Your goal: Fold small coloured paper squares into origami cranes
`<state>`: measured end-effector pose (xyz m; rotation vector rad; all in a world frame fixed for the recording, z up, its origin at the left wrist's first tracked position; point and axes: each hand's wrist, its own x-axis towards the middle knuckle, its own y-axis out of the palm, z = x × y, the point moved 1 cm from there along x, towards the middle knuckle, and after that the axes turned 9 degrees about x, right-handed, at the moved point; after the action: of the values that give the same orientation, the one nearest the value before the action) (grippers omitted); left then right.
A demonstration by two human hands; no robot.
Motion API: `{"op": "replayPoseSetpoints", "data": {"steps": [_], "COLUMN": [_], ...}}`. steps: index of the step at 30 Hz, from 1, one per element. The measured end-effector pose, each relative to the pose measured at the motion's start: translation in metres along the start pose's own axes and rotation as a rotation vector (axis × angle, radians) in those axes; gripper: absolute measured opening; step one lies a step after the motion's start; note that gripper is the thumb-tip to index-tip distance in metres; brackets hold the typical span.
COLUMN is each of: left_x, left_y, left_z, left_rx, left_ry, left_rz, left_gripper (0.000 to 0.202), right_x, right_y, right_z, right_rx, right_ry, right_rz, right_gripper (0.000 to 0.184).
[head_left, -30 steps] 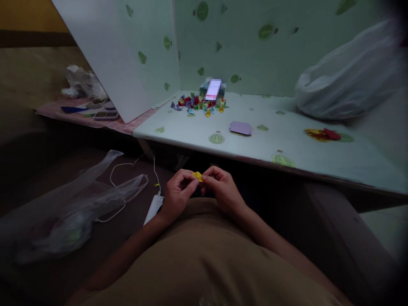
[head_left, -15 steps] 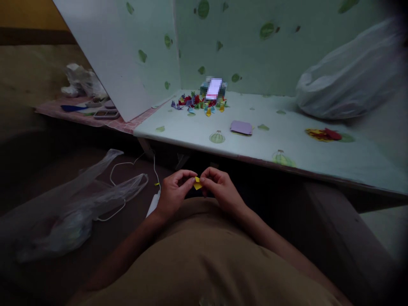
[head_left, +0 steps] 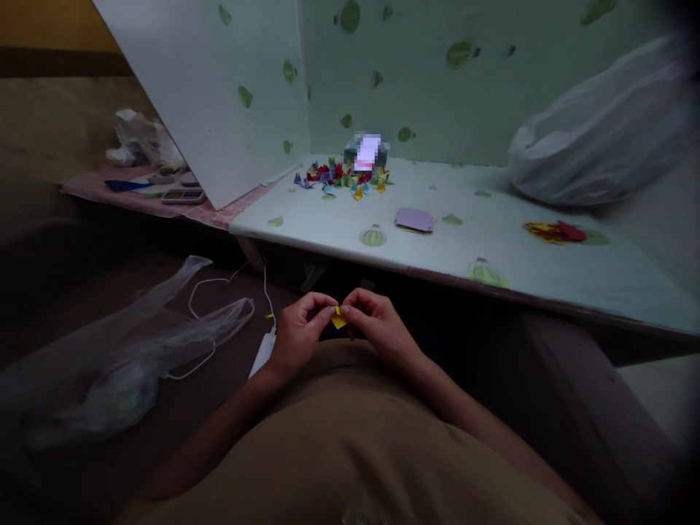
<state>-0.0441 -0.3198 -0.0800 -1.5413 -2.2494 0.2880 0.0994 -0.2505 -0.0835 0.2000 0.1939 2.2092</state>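
A small folded piece of yellow paper (head_left: pixel 339 319) is pinched between my two hands, low in front of my body and short of the table's front edge. My left hand (head_left: pixel 300 328) grips its left side between thumb and fingertips. On the other side, the thumb and fingers of my right hand (head_left: pixel 377 321) close on its right edge. The fingertips cover part of the paper, so its full shape is hidden. Several folded paper cranes (head_left: pixel 342 175) in many colours are crowded at the back of the table.
A stack of purple paper (head_left: pixel 414 219) lies mid-table; red and yellow paper pieces (head_left: pixel 558 232) lie to the right. A phone (head_left: pixel 367 152) leans at the back. A large white plastic bag (head_left: pixel 590 131) stands at right. Below left are a clear plastic bag (head_left: pixel 125 386) and a white cable (head_left: pixel 267 292).
The yellow paper has shifted very slightly between my fingertips. Both hands stay in nearly the same place, still pinching it.
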Motion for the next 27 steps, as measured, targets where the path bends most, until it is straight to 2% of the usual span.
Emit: {"op": "replayPoseSetpoints", "data": {"steps": [10,13,16,22,27], "left_x": [-0.001,-0.002,-0.002,-0.001,0.0], "left_y": [0.0,-0.001,-0.001,0.0,-0.001], "left_z": [0.005,0.003,0.0,-0.003,-0.006], "left_rx": [0.096,0.073,0.008,-0.119,-0.143], "left_ry": [0.122,0.07,0.015,-0.073,-0.121], "left_rz": [-0.008,-0.039,-0.052,-0.001,0.002], "left_gripper": [0.012,0.011,0.011,0.014,0.013], "right_x": [-0.001,-0.001,0.0,-0.001,-0.002], "right_y": [0.0,0.0,0.0,-0.001,0.0], "right_z": [0.001,0.001,-0.001,-0.002,0.002], "right_rx": [-0.043,-0.024,-0.061,-0.208,-0.278], "right_ry": [-0.004,-0.032,-0.128,-0.249,-0.343], "right_rz": [0.017,0.025,0.041,0.012,0.007], "right_gripper": [0.024,0.02,0.018,0.008,0.006]}}
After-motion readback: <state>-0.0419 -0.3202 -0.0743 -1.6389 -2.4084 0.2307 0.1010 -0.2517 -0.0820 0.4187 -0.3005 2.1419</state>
